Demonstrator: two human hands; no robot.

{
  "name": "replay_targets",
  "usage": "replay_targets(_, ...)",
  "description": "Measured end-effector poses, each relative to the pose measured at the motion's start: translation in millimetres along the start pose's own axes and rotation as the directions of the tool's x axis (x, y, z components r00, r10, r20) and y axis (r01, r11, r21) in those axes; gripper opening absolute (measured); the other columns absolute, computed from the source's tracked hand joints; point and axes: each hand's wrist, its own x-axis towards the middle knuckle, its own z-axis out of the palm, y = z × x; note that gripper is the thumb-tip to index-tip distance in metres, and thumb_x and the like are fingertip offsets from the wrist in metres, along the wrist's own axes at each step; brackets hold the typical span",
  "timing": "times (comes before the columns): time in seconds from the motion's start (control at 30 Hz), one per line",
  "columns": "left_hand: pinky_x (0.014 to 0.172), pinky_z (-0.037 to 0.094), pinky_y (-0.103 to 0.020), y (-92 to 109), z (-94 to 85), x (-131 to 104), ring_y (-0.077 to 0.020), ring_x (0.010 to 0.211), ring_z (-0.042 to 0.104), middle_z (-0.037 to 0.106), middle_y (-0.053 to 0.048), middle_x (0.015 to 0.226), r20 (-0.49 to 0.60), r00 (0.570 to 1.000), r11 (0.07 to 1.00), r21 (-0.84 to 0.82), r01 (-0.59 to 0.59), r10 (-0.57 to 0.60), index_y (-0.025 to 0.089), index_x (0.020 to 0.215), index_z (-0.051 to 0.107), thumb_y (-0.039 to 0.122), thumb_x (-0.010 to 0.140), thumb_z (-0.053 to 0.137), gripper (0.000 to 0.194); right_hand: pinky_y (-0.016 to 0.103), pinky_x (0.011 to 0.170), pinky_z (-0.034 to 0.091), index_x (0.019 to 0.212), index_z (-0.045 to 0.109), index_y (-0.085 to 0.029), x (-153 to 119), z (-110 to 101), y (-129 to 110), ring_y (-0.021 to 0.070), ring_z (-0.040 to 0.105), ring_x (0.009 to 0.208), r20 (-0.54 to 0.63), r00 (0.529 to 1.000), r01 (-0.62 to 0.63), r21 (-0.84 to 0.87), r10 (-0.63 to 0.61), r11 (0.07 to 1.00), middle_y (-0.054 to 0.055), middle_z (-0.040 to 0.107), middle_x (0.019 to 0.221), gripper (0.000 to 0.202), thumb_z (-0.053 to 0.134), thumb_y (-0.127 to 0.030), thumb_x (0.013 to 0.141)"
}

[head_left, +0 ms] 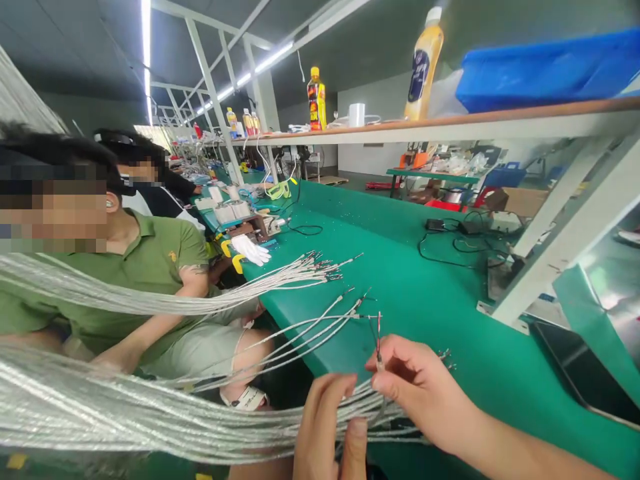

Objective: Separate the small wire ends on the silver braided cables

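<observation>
My right hand (420, 393) pinches one cable (381, 366) near its end, between thumb and forefinger. Its stripped red and dark wires (379, 337) point upward above the fingertips. Lower and to the left, my left hand (327, 427) has its thumb and fingers apart, in front of a thick bundle of silvery-white cables (200, 427). Whether its palm touches the bundle is hidden. Several cable ends (445, 357) from this bundle show beyond my right hand. A few separate cables (310, 333) lie across the table edge, and another bundle (280, 283) rests farther back with its bare ends on the green table.
Beside me on the left sits a person in a green shirt (165, 247). A white glove (250, 250) lies by a bench device (253, 227). At right are a shelf post (540, 253), black cords (435, 250) and a dark phone-like slab (585, 367). Bottles (316, 100) stand overhead on a shelf.
</observation>
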Motion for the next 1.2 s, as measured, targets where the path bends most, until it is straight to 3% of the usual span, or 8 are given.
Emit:
replay_targets(0.2, 0.084, 0.052, -0.027, 37.8, -7.2, 23.3, -0.0198, 0.094, 0.063, 0.064, -0.005, 0.104, 0.144, 0.976, 0.910, -0.362, 0.204, -0.162, 0.026, 0.108, 0.075, 0.038, 0.100, 0.060, 0.021, 0.026, 0.056, 0.035, 0.070, 0.050, -0.020, -7.3, 14.0, -1.5, 0.0132, 0.045, 0.062, 0.143, 0.986, -0.064, -0.133, 0.083, 0.989, -0.003, 0.056, 0.069, 0.038, 0.074, -0.043, 0.090)
replay_targets(0.3, 0.086, 0.050, -0.024, 36.1, -4.6, 20.6, -0.0178, 0.093, 0.063, 0.064, -0.003, 0.096, 0.239, 0.920, 0.797, -0.461, 0.390, -0.311, 0.021, 0.094, 0.073, 0.033, 0.098, 0.064, 0.015, 0.027, 0.057, 0.035, 0.073, 0.054, -0.020, -9.2, 10.0, -7.5, 0.0143, 0.050, 0.062, 0.199, 0.980, 0.073, -0.406, 0.010, 0.911, -0.002, 0.058, 0.069, 0.030, 0.070, -0.035, 0.094)
replay_targets(0.4, 0.087, 0.050, -0.024, 27.9, -3.2, 12.0, -0.0169, 0.095, 0.062, 0.065, -0.003, 0.097, 0.298, 0.862, 0.630, -0.590, 0.504, -0.411, 0.020, 0.097, 0.070, 0.034, 0.101, 0.061, 0.016, 0.030, 0.063, 0.040, 0.086, 0.060, -0.022, -11.2, 2.0, -19.3, 0.0178, 0.058, 0.073, 0.247, 0.966, 0.213, -0.581, -0.080, 0.785, 0.002, 0.063, 0.084, 0.016, 0.067, -0.031, 0.096)
replay_targets(0.5, 0.083, 0.053, -0.024, 22.7, -3.3, 4.5, -0.0153, 0.090, 0.062, 0.065, -0.003, 0.095, 0.351, 0.822, 0.497, -0.667, 0.555, -0.449, 0.020, 0.099, 0.069, 0.033, 0.102, 0.059, 0.016, 0.029, 0.061, 0.044, 0.100, 0.062, -0.024, -11.8, -2.6, -30.1, 0.0175, 0.059, 0.076, 0.250, 0.965, 0.206, -0.516, -0.084, 0.831, 0.004, 0.064, 0.096, 0.009, 0.064, -0.032, 0.099)
replay_targets(0.63, 0.076, 0.054, -0.026, 23.7, -1.6, -0.3, -0.0131, 0.076, 0.063, 0.065, -0.002, 0.086, 0.438, 0.797, 0.425, -0.681, 0.596, -0.415, 0.018, 0.102, 0.070, 0.033, 0.104, 0.055, 0.021, 0.028, 0.063, 0.051, 0.107, 0.066, -0.024, -11.7, 0.5, -32.1, 0.0159, 0.063, 0.077, 0.241, 0.963, 0.220, -0.448, -0.120, 0.867, 0.005, 0.063, 0.096, 0.015, 0.052, -0.024, 0.104)
replay_targets(0.73, 0.072, 0.053, -0.024, 26.5, 0.1, -0.7, -0.0123, 0.072, 0.062, 0.065, -0.002, 0.082, 0.443, 0.792, 0.413, -0.684, 0.601, -0.420, 0.017, 0.102, 0.069, 0.033, 0.104, 0.056, 0.021, 0.027, 0.059, 0.052, 0.102, 0.067, -0.024, -13.6, 4.4, -27.9, 0.0143, 0.064, 0.071, 0.236, 0.965, 0.209, -0.443, -0.111, 0.872, 0.005, 0.062, 0.095, 0.018, 0.050, -0.022, 0.104)
replay_targets(0.93, 0.063, 0.049, -0.018, 29.1, -3.6, 3.8, -0.0102, 0.067, 0.059, 0.059, 0.002, 0.072, 0.431, 0.784, 0.480, -0.625, 0.616, -0.446, 0.017, 0.085, 0.062, 0.036, 0.097, 0.067, 0.023, 0.024, 0.048, 0.056, 0.097, 0.066, -0.023, -16.3, 8.1, -19.3, 0.0110, 0.065, 0.057, 0.184, 0.983, 0.085, -0.322, -0.026, 0.943, 0.004, 0.060, 0.093, 0.011, 0.056, -0.026, 0.102)
replay_targets(1.2, 0.057, 0.052, -0.020, 36.5, -9.4, 7.0, -0.0102, 0.058, 0.061, 0.061, 0.002, 0.069, 0.423, 0.760, 0.501, -0.577, 0.646, -0.493, 0.016, 0.079, 0.058, 0.038, 0.089, 0.076, 0.030, 0.023, 0.048, 0.055, 0.083, 0.065, -0.022, -10.2, 10.3, -19.9, 0.0126, 0.065, 0.060, 0.212, 0.975, -0.028, -0.193, 0.070, 0.981, 0.002, 0.060, 0.084, 0.016, 0.061, -0.023, 0.099)
